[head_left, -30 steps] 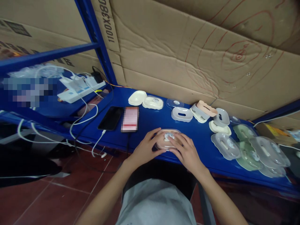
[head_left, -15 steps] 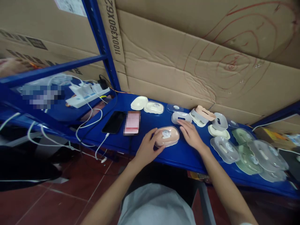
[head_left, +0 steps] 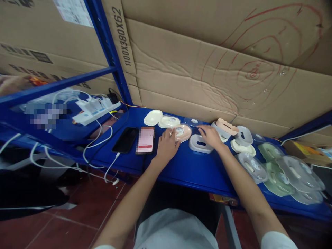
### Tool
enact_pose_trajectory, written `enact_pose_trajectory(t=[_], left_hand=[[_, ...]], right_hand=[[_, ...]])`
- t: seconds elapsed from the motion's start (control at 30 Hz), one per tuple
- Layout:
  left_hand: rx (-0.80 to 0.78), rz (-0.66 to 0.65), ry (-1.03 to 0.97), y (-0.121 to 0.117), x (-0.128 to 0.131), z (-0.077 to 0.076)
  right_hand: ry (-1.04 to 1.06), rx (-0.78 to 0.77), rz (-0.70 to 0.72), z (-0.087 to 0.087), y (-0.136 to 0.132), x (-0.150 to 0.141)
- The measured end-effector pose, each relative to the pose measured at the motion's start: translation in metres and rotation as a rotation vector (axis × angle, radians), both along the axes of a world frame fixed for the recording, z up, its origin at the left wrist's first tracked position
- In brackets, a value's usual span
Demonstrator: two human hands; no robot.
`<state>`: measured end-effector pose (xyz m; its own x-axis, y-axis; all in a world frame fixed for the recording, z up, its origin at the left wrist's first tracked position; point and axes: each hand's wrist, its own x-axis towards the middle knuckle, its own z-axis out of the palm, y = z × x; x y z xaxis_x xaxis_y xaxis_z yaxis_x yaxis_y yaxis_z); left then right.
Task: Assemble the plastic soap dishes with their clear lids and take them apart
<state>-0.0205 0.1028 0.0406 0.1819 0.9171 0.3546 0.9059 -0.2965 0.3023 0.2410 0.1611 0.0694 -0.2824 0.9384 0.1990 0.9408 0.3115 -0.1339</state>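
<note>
My left hand (head_left: 167,145) grips the near left edge of a pink soap box with a clear lid (head_left: 182,132), which rests on the blue shelf (head_left: 181,166) beside a cream lidded box (head_left: 169,121). My right hand (head_left: 211,136) lies over the back of a white slotted tray (head_left: 198,144), fingers stretched toward a clear lid (head_left: 193,121) behind it. The pink box sits between my two hands.
A cream dish (head_left: 153,117) sits at the far left of the row. Two phones (head_left: 135,139) lie left of my hands, with cables and a power strip (head_left: 95,107) beyond. Pink, grey, green and clear trays and lids (head_left: 275,166) crowd the right. A cardboard wall (head_left: 207,69) backs the shelf.
My left hand has pushed the pink box from the shelf's front edge back into the row. My right hand left the box and reached to the white slotted tray.
</note>
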Motion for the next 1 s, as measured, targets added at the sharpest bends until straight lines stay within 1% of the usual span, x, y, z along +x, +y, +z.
enact_pose_trajectory(t=[0.07, 0.13, 0.2, 0.27, 0.33, 0.4, 0.47, 0.53, 0.6, 0.63, 0.7, 0.73, 0.8, 0.87, 0.9, 0.97, 1.0], left_hand=[[-0.013, -0.029, 0.021, 0.007, -0.004, 0.002], [-0.026, -0.015, 0.039, 0.019, -0.016, 0.007], [-0.042, 0.041, 0.057, 0.037, -0.032, 0.015], [-0.065, 0.115, 0.077, 0.059, -0.048, 0.022], [-0.104, 0.175, 0.099, 0.08, -0.063, 0.028], [-0.144, 0.212, 0.111, 0.096, -0.073, 0.032], [-0.16, 0.221, 0.107, 0.104, -0.079, 0.037], [-0.14, 0.203, 0.085, 0.103, -0.082, 0.043], [-0.094, 0.151, 0.053, 0.094, -0.083, 0.05], [-0.066, 0.108, 0.035, 0.085, -0.083, 0.051], [-0.02, -0.013, 0.002, 0.059, -0.079, 0.05], [-0.009, -0.081, -0.012, 0.042, -0.076, 0.046], [-0.005, -0.201, -0.032, 0.002, -0.068, 0.032], [0.002, -0.286, -0.057, -0.037, -0.059, 0.012], [0.019, -0.345, -0.11, -0.054, -0.055, 0.002], [-0.001, -0.445, -0.183, -0.079, -0.048, -0.016], [-0.026, -0.476, -0.207, -0.087, -0.045, -0.023]], right_hand=[[-0.018, -0.011, -0.03, 0.002, 0.025, -0.001], [-0.042, -0.042, -0.048, 0.003, 0.045, -0.003], [-0.068, -0.079, -0.064, 0.002, 0.057, -0.004], [-0.088, -0.098, -0.079, 0.002, 0.058, -0.003], [-0.092, -0.097, -0.083, 0.004, 0.05, -0.001], [-0.078, -0.087, -0.064, 0.006, 0.032, 0.003], [-0.05, -0.07, -0.026, 0.007, 0.007, 0.006], [-0.021, -0.052, 0.025, 0.005, -0.024, 0.009], [-0.003, -0.047, 0.081, -0.003, -0.057, 0.013], [0.005, -0.041, 0.11, -0.008, -0.072, 0.015], [0.026, -0.005, 0.155, -0.022, -0.098, 0.021], [0.044, 0.026, 0.164, -0.029, -0.108, 0.025], [0.101, 0.105, 0.153, -0.041, -0.124, 0.034], [0.183, 0.19, 0.095, -0.048, -0.133, 0.041], [0.228, 0.23, 0.056, -0.05, -0.137, 0.042], [0.307, 0.277, -0.003, -0.05, -0.144, 0.04], [0.336, 0.278, -0.005, -0.049, -0.148, 0.035]])
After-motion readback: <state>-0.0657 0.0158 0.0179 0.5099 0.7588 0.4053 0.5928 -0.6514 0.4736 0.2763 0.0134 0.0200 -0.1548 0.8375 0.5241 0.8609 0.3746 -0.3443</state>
